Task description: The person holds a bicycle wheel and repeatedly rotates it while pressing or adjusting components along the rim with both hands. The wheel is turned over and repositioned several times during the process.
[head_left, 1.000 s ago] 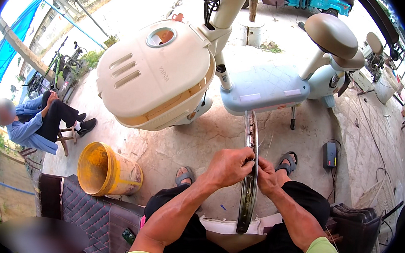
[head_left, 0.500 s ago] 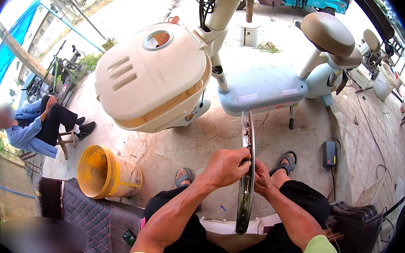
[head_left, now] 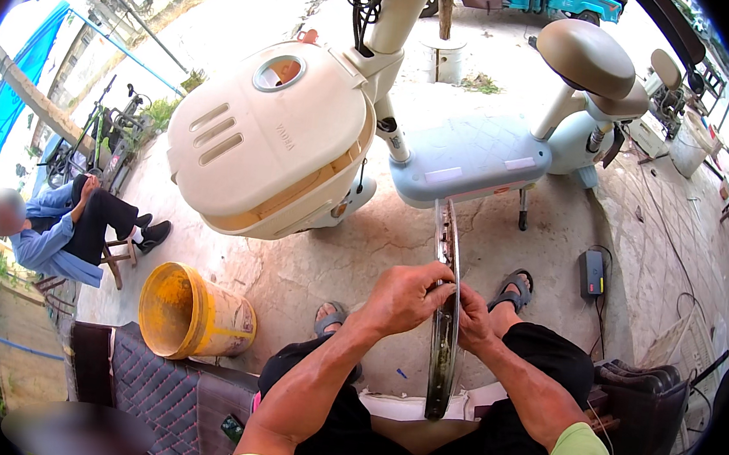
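Observation:
A narrow metal wheel rim (head_left: 441,366), its channel dark and stained, stands upright edge-on between my knees, with its lower end by my lap. My left hand (head_left: 406,300) is closed against its left side, thumb and forefinger pinched at the edge. From the right, my right hand (head_left: 474,320) has its bent fingers against the rim at about the same height, partly hidden behind it. Any small part between my fingertips is too small to make out. The rim's far end reaches up to the front of a pale blue scooter footboard (head_left: 467,163).
A cream scooter basket with a lid (head_left: 272,144) stands ahead to the left. A yellow bucket (head_left: 237,325) is by my left foot. A black charger box (head_left: 592,274) with a cable lies to the right. Someone in a blue shirt (head_left: 57,233) sits at the far left.
My left thumb and fingers have shifted slightly at the rim, and the left hand is turned a little. The rim stays in nearly the same place.

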Demonstrator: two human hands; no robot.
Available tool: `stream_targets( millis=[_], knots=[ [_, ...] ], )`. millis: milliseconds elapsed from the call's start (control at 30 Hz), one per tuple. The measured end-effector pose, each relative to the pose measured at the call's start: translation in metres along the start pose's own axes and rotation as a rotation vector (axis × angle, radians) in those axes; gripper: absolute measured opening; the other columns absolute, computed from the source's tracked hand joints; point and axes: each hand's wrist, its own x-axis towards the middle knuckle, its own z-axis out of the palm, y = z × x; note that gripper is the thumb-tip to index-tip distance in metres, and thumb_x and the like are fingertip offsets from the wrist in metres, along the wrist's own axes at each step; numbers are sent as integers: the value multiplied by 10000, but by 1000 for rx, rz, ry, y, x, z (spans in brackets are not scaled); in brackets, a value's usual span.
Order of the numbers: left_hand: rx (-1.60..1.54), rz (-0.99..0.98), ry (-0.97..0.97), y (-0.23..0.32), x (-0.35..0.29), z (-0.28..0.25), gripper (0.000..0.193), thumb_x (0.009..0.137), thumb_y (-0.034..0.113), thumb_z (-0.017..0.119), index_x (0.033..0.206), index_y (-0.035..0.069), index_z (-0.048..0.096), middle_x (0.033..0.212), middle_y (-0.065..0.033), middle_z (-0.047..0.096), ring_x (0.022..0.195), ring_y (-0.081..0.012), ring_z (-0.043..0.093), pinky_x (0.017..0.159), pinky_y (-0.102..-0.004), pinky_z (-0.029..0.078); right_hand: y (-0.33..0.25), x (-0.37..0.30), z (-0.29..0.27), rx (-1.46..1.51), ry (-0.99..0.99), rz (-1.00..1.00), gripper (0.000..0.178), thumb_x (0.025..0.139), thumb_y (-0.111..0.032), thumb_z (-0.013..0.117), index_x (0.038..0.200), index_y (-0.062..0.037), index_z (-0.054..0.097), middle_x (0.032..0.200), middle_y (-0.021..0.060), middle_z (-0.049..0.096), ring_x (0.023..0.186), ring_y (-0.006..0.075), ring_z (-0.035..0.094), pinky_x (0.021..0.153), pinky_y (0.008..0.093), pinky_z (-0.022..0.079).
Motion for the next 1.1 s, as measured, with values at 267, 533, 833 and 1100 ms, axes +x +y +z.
stream_targets(
  millis=[267,533,833,1100],
  knots=[
    [20,-42,-27,12,2,-3,217,868,175,748,1031,51,677,656,-91,619,566,-172,578,568,-334,481,-2,-1,4,-29,37,-8,337,1065,-223,521,1338,-27,531,995,-53,573,833,14,516,699,178,434],
    [32,-112,-55,15,4,-6,210,881,179,735,1029,42,675,674,-92,641,579,-167,593,572,-327,487,-4,-2,2,-10,14,-7,304,1066,-234,518,1289,-29,541,974,-51,572,821,18,514,700,181,438],
    [-28,-135,72,3,5,4,191,924,201,711,883,24,650,692,-74,651,573,-142,587,554,-294,476,-6,-2,4,-91,13,17,260,1070,-218,505,1242,-32,561,926,-54,557,799,24,505,687,192,434],
    [-1111,-560,215,-13,12,-13,207,1023,259,551,880,112,531,701,-33,575,461,-78,450,374,-223,296,-3,-1,2,-175,69,34,194,1071,-176,479,1154,-30,576,906,-37,543,799,53,490,696,224,442]
  ],
)
